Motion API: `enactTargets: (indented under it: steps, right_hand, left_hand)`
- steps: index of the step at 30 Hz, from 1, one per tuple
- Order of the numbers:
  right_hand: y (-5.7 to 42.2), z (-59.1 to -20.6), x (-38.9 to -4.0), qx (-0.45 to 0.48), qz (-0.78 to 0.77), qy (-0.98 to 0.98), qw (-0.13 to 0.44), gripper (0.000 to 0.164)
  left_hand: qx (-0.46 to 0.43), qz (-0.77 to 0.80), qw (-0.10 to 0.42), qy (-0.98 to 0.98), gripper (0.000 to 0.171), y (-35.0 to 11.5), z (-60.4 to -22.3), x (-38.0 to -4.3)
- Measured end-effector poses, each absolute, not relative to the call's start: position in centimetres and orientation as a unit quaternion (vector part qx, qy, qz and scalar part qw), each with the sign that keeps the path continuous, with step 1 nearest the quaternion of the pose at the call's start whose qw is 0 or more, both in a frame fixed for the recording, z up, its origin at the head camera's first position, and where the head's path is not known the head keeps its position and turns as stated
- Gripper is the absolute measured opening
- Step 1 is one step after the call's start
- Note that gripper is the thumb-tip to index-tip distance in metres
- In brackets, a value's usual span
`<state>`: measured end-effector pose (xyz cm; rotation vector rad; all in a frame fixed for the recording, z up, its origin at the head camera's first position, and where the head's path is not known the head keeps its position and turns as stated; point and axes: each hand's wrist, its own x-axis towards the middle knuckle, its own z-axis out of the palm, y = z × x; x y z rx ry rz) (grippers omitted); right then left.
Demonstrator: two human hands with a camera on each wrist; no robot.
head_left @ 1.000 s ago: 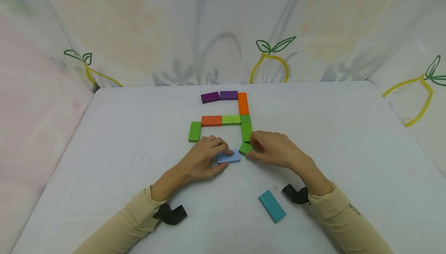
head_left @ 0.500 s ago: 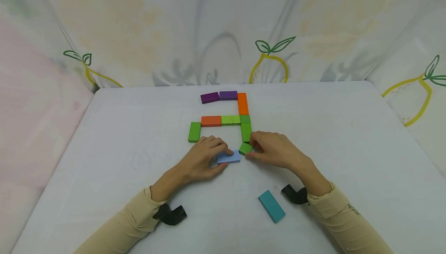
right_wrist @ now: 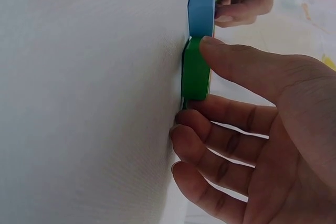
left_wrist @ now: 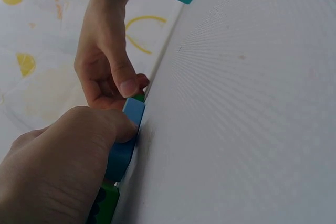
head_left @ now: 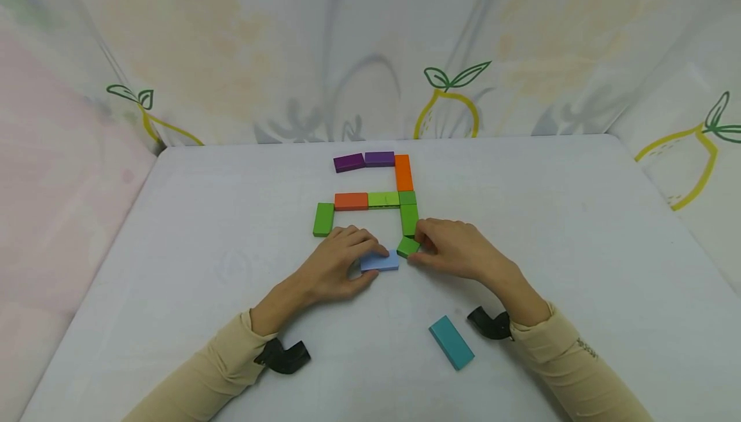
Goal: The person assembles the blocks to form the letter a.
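In the head view, my left hand (head_left: pixel 332 266) grips a light blue block (head_left: pixel 382 262) lying on the table, thumb at its near side and fingers over the far side. My right hand (head_left: pixel 460 247) pinches a small green block (head_left: pixel 408 247) between thumb and index finger. That block sits turned at an angle, its corner by the blue block's right end and below a longer green block (head_left: pixel 409 219). Seen from the right wrist, the right thumb (right_wrist: pixel 236 61) lies on the edge of the green block (right_wrist: pixel 196 72), other fingers curling beneath. The left wrist view shows the blue block (left_wrist: pixel 134 113) under the left thumb.
Beyond the hands runs a connected row of blocks: a light green block (head_left: pixel 383 199), a red-orange block (head_left: pixel 351 201) and a green block (head_left: pixel 323 219). An orange block (head_left: pixel 404 172) leads up to two purple ones (head_left: pixel 379 159). A teal block (head_left: pixel 451 343) lies near the right forearm.
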<state>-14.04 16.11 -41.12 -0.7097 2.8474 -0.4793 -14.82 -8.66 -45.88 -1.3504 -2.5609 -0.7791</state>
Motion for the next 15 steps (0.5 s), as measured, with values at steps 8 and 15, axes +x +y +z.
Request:
enactTargets:
  steps: [8,15]
  right_hand:
    - [16.05,-41.15,-14.03,-0.236,-0.162,0.954,0.086,0.027]
    - [16.03,-41.02,-13.96,-0.236,-0.159,0.955,0.087,0.028]
  left_hand:
    - [-0.449,-0.257,0.072,-0.852,0.026,-8.74,-46.05,-14.86]
    - [-0.449,-0.251,0.072,-0.854,0.034,-8.73,-45.94,-14.98]
